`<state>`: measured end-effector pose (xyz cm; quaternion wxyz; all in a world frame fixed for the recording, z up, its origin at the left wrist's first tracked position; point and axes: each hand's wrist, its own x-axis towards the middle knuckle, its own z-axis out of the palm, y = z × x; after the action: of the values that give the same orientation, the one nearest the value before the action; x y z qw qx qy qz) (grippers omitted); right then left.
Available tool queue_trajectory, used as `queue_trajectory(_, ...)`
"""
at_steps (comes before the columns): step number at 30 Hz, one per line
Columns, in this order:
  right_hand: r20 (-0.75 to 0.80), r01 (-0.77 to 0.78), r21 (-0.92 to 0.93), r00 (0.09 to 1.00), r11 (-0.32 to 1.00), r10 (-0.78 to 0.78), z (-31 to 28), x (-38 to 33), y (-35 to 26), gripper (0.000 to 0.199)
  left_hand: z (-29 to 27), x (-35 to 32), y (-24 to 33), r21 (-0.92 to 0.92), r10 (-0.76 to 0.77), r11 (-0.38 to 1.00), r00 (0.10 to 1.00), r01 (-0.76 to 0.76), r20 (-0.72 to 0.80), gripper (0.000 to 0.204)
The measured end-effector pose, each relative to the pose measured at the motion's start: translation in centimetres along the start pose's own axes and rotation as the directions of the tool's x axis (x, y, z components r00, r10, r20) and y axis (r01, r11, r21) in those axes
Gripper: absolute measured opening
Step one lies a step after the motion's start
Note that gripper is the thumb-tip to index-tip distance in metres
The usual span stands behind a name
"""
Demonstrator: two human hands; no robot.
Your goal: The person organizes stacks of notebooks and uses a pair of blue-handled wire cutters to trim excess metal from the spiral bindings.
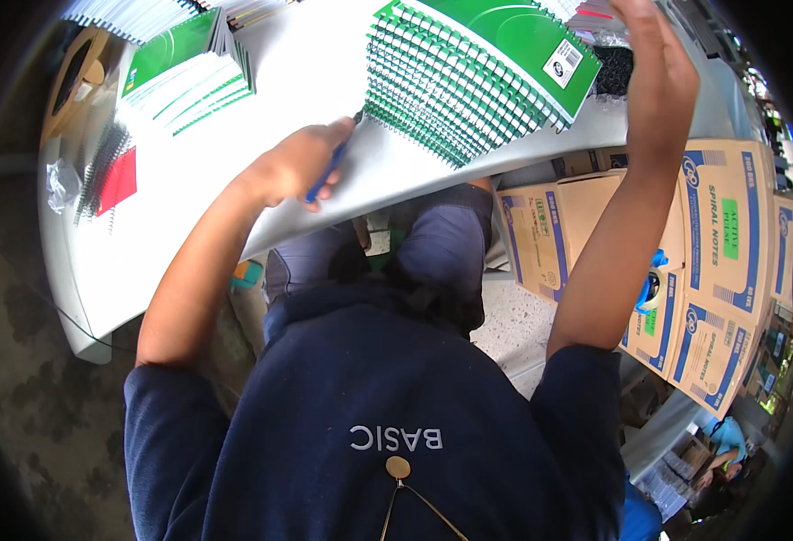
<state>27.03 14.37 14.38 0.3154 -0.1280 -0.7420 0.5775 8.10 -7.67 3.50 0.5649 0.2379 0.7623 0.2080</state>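
My left hand (302, 165) is closed around a slim blue-handled tool (331, 167) with a dark tip; its exact kind is hard to make out. The tip is close to the lower left corner of a tall stack of green spiral notebooks (531, 41), whose white coils (450, 99) face me. On the right of that stack, my right hand (662, 68) is raised near the upper edge of the view. Its fingers are partly cut off there, so I cannot see whether they grip anything.
More green notebooks (175, 59) are piled at the far left of the white table (189, 171). Black coils and a red card (119, 180) lie near its left edge. Cardboard boxes (721, 225) with a tape dispenser (653, 284) stand at right. Another person (730, 442) is beyond them.
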Motion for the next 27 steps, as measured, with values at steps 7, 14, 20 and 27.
queue_trajectory(7,0.496,-0.694,0.415,0.714,0.588,0.493,-5.2,4.6,16.0,0.065,-2.7,-0.8,0.0,0.085,-0.015,0.996,0.994,0.006,0.108,0.051)
queue_trajectory(14,0.493,-0.726,0.466,0.688,0.506,0.533,-1.3,0.8,17.7,0.069,-0.7,-1.1,-3.0,0.358,0.333,0.92,0.804,-0.161,-0.493,0.06)
queue_trajectory(20,0.484,-0.688,0.493,0.726,0.533,0.489,4.2,-1.4,13.6,0.073,6.2,3.3,-1.0,-0.653,0.427,0.534,0.838,-0.537,-0.34,0.087)
queue_trajectory(27,0.019,-0.414,0.649,0.848,0.638,0.53,9.5,-6.2,8.6,0.08,0.8,5.1,3.6,-0.818,0.623,0.423,0.78,-0.39,-0.05,0.088)
